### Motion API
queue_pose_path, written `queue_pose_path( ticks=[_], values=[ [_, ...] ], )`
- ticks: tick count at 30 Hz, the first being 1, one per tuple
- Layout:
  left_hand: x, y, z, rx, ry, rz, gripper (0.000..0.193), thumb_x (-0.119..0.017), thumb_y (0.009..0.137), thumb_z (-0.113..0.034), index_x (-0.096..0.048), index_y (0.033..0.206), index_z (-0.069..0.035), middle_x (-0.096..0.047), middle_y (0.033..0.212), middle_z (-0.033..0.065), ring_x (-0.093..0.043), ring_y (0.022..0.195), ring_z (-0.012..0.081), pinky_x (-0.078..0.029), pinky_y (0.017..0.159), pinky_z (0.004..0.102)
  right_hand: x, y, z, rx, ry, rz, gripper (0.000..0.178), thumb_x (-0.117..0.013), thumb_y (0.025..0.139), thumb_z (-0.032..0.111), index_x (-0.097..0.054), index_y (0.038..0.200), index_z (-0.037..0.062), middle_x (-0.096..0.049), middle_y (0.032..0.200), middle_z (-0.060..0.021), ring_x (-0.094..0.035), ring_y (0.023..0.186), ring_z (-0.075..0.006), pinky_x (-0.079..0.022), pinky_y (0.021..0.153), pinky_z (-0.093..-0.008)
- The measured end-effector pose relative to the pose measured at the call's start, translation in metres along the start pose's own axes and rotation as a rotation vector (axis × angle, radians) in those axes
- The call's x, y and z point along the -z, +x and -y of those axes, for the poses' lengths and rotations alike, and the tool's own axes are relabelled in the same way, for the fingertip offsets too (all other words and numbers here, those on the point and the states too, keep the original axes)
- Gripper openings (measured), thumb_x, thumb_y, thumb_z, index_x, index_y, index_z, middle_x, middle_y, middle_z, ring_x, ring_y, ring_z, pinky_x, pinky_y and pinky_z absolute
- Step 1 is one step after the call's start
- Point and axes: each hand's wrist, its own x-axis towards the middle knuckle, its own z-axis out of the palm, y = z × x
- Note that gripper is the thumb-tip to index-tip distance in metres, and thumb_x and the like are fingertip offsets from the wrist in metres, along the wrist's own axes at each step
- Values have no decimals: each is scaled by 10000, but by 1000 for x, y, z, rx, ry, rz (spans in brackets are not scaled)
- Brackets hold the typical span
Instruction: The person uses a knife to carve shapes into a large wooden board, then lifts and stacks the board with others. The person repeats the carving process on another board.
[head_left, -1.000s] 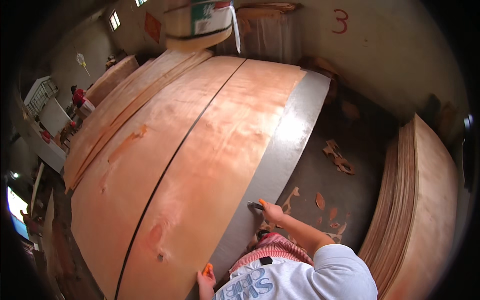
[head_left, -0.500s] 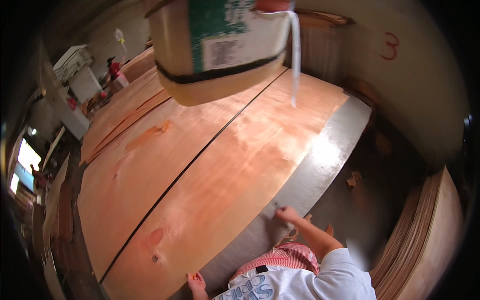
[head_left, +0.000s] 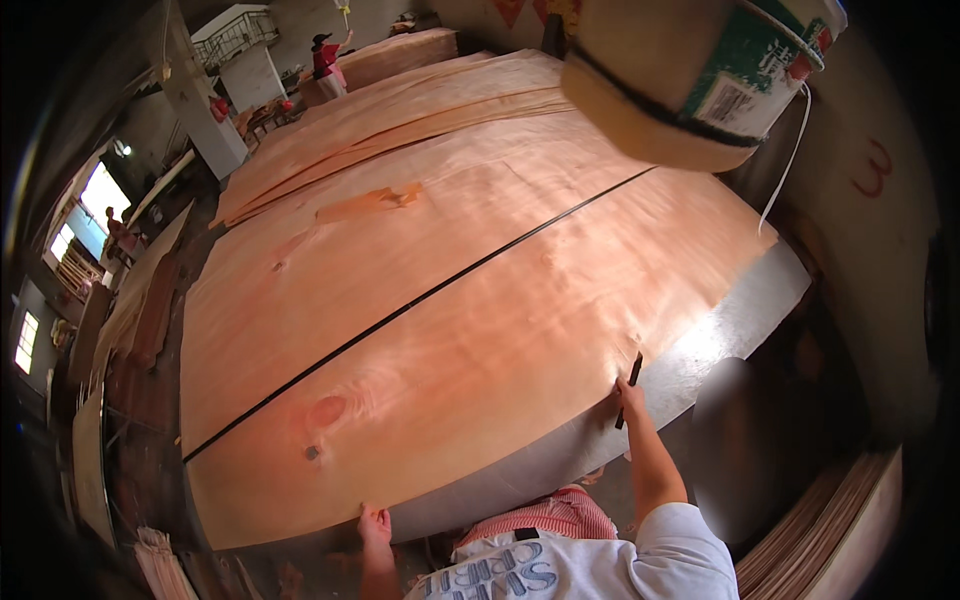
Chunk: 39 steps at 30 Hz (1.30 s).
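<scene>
A large, thin sheet of orange-tan wood veneer covers most of the grey metal-topped table. At the sheet's near left edge, my left hand has its fingers closed on the rim. Farther right, my right hand grips a slim black knife-like tool by the sheet's near edge; its exact kind is hard to make out. A dark straight line runs diagonally across the veneer. Around a dark knot the grain swirls reddish.
A plastic bucket hangs over the far right, with a white strip dangling from it. Stacked veneer stands at lower right. A torn orange piece lies on the sheet. Another person stands at the far left.
My right hand has moved right and up to the sheet's edge, with the black tool now plainly visible. My left hand stays at the near edge. The view has turned left.
</scene>
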Motion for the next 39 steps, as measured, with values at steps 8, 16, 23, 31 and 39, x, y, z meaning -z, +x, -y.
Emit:
queue_pose_path(
  ticks=[8,16,23,31,39],
  values=[
    [105,20,-14,6,125,-72,298,-516,842,-382,-544,985,-122,-579,945,-20,-522,880,115,-441,703,235,22,-111,-84,-66,-119,-139,229,-601,734,210,-497,595,61,-393,428,-1,-376,318,-120,-272,314,-265],
    [148,-12,-43,269,620,344,415,-473,861,-432,-546,1011,-51,-625,903,74,-614,740,154,-482,595,254,46,-160,-100,-2,-212,-233,284,-606,781,272,-553,619,45,-469,492,0,-433,425,-91,-328,415,-229],
    [123,-35,-108,-31,809,410,371,-464,885,-364,-554,1022,-31,-625,928,57,-623,704,136,-475,581,213,36,-181,-111,219,-223,-66,227,-601,794,243,-568,645,75,-479,498,4,-392,387,-74,-270,361,-228],
    [35,58,-151,-824,844,283,303,-489,876,-247,-541,1034,6,-570,1034,114,-537,922,203,-422,786,302,-93,-225,-27,9,-290,333,220,-494,878,219,-596,959,41,-505,543,-17,-342,357,-53,-260,341,-198],
    [-86,70,-164,-1268,1639,-321,598,-498,815,-309,-311,1304,-20,-296,1343,179,-281,1245,313,-207,1014,444,-294,-121,74,26,-2,609,197,-449,886,161,-561,1028,84,-535,725,-15,-320,416,-26,-246,364,-169]
  ],
)
